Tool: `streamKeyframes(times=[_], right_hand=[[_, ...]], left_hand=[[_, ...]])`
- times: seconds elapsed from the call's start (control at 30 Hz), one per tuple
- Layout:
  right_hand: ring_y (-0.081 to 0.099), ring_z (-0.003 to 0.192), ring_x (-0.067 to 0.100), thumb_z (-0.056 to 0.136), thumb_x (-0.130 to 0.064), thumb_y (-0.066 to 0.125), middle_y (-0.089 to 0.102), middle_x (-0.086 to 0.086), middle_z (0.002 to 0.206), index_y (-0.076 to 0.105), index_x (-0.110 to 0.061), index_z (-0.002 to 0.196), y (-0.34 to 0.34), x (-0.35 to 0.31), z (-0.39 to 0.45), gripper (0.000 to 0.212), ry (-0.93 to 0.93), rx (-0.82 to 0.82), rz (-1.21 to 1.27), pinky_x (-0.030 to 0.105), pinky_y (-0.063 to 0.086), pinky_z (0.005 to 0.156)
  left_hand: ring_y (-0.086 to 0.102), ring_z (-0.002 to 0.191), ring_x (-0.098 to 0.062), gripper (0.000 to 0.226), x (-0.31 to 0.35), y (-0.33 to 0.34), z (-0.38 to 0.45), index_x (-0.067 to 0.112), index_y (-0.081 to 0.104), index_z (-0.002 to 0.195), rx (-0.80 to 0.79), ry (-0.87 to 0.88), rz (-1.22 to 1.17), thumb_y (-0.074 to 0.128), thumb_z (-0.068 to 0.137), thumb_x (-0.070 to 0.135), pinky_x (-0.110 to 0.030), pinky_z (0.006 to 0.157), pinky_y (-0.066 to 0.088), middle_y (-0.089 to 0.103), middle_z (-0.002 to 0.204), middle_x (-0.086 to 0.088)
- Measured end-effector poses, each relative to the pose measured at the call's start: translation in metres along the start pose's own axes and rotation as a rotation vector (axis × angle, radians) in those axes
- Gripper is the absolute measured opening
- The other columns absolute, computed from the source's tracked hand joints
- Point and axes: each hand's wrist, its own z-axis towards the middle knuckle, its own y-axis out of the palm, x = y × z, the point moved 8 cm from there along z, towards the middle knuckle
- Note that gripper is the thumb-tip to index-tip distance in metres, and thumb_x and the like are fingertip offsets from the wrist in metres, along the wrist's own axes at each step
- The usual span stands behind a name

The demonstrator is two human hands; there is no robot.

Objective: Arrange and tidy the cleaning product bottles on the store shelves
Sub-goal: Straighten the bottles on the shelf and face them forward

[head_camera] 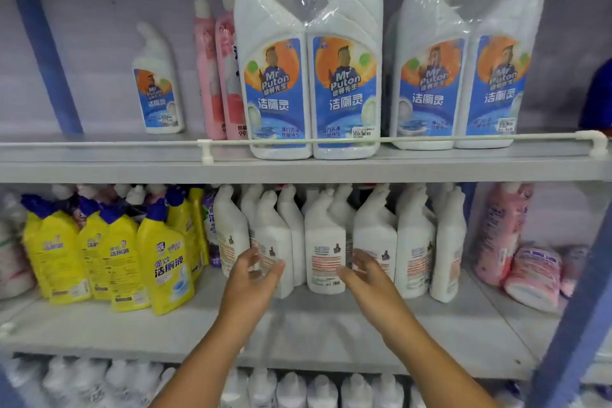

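Largest first: the middle shelf runs under both hands, bare along its front below the fingers. Above the fingers, on the top shelf, stand two shrink-wrapped twin packs, labels forward and upright, so that level looks mostly done; a lone small white bottle and pink bottles sit further back, up and left of the fingers, not lined up with the packs. Yellow bottles crowd left of the left-hand fingers, leaning at mixed angles, still untidy. White bottles stand in a loose row right behind the fingers, back labels toward the camera, facing different ways, so this row is what's left. Pink refill packs lie tipped over far right of the right-hand fingers, also undone. Left hand: fingers loosely spread, at or just in front of one white bottle; contact can't be told, motion blur. Right hand: fingers spread, palm inward, beside the middle white bottle, gripping nothing. Judgement: early to midway, both hands about to square up the white row.
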Motion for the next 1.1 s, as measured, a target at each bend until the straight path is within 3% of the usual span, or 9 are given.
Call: streamKeyframes(times=[0.2, 0.27, 0.37, 0.5, 0.6, 0.7, 0.9, 0.97, 1.1], right_hand=[[0.058, 0.116, 0.003, 0.094, -0.036, 0.068, 0.061, -0.020, 0.127, 0.051, -0.042, 0.132, 0.026, 0.014, 0.052, 0.042, 0.066, 0.109, -0.042, 0.025, 0.047, 0.093], [0.063, 0.106, 0.001, 0.092, -0.030, 0.072, 0.065, -0.017, 0.117, 0.052, -0.038, 0.121, 0.035, 0.018, 0.065, 0.036, 0.056, 0.176, -0.052, 0.023, 0.050, 0.085], [0.067, 0.102, 0.010, 0.085, -0.032, 0.079, 0.068, -0.011, 0.108, 0.054, -0.030, 0.115, 0.042, 0.025, 0.081, 0.039, 0.060, 0.303, -0.135, 0.034, 0.054, 0.088], [0.069, 0.093, 0.002, 0.074, -0.031, 0.089, 0.071, -0.013, 0.103, 0.058, -0.029, 0.111, 0.049, 0.030, 0.091, 0.048, 0.049, 0.380, -0.177, 0.026, 0.055, 0.078], [0.070, 0.094, 0.001, 0.070, -0.035, 0.092, 0.073, -0.013, 0.105, 0.061, -0.030, 0.111, 0.055, 0.034, 0.097, 0.052, 0.079, 0.295, -0.197, 0.018, 0.054, 0.072], [0.064, 0.106, 0.001, 0.064, -0.052, 0.091, 0.069, -0.019, 0.117, 0.053, -0.037, 0.131, 0.062, 0.037, 0.100, 0.079, 0.135, 0.175, -0.224, 0.022, 0.052, 0.082], [0.061, 0.093, -0.022, 0.072, -0.035, 0.092, 0.067, -0.039, 0.102, 0.046, -0.058, 0.118, 0.093, 0.022, 0.086, 0.069, 0.111, -0.052, -0.180, 0.007, 0.048, 0.076], [0.065, 0.096, -0.016, 0.072, -0.028, 0.092, 0.071, -0.032, 0.107, 0.050, -0.052, 0.122, 0.104, 0.020, 0.083, 0.069, 0.094, -0.104, -0.151, 0.011, 0.053, 0.081], [0.065, 0.095, -0.016, 0.073, -0.023, 0.091, 0.072, -0.027, 0.107, 0.053, -0.044, 0.124, 0.115, 0.015, 0.079, 0.067, 0.044, -0.135, -0.152, 0.002, 0.049, 0.069]], left_hand=[[0.052, 0.131, -0.019, 0.076, -0.025, 0.011, 0.069, 0.023, 0.044, 0.145, -0.033, 0.064, 0.065, 0.083, 0.082, 0.037, -0.030, 0.099, 0.045, 0.050, 0.138, 0.006], [0.051, 0.131, -0.017, 0.081, -0.029, 0.018, 0.087, 0.022, 0.041, 0.143, -0.077, 0.128, 0.077, 0.086, 0.078, 0.038, -0.031, 0.104, 0.044, 0.049, 0.138, 0.006], [0.037, 0.135, -0.003, 0.113, -0.037, 0.028, 0.104, 0.025, 0.019, 0.159, -0.123, 0.125, 0.091, 0.089, 0.072, 0.041, -0.029, 0.112, 0.037, 0.032, 0.148, 0.017], [0.050, 0.133, -0.016, 0.117, -0.048, 0.029, 0.110, 0.033, 0.024, 0.151, -0.069, 0.119, 0.144, 0.090, 0.056, 0.053, -0.039, 0.106, 0.048, 0.045, 0.146, 0.009], [0.055, 0.128, -0.018, 0.119, -0.053, 0.018, 0.108, 0.040, 0.024, 0.148, -0.097, 0.110, 0.162, 0.083, 0.047, 0.065, -0.047, 0.100, 0.054, 0.050, 0.141, 0.011], [0.057, 0.123, -0.017, 0.118, -0.062, -0.006, 0.097, 0.043, 0.026, 0.148, -0.085, 0.124, 0.179, 0.077, 0.046, 0.071, -0.047, 0.096, 0.055, 0.051, 0.138, 0.012], [0.059, 0.121, -0.030, 0.115, -0.070, -0.066, 0.077, 0.027, 0.031, 0.149, 0.180, 0.193, 0.280, 0.089, 0.054, 0.057, -0.050, 0.088, 0.058, 0.052, 0.138, -0.003], [0.058, 0.123, -0.035, 0.116, -0.070, -0.077, 0.076, 0.023, 0.028, 0.151, 0.237, 0.194, 0.298, 0.090, 0.058, 0.052, -0.054, 0.090, 0.057, 0.050, 0.141, -0.009], [0.055, 0.126, -0.041, 0.113, -0.068, -0.087, 0.077, 0.015, 0.028, 0.152, 0.330, 0.217, 0.370, 0.090, 0.063, 0.048, -0.054, 0.089, 0.055, 0.047, 0.143, -0.016]])
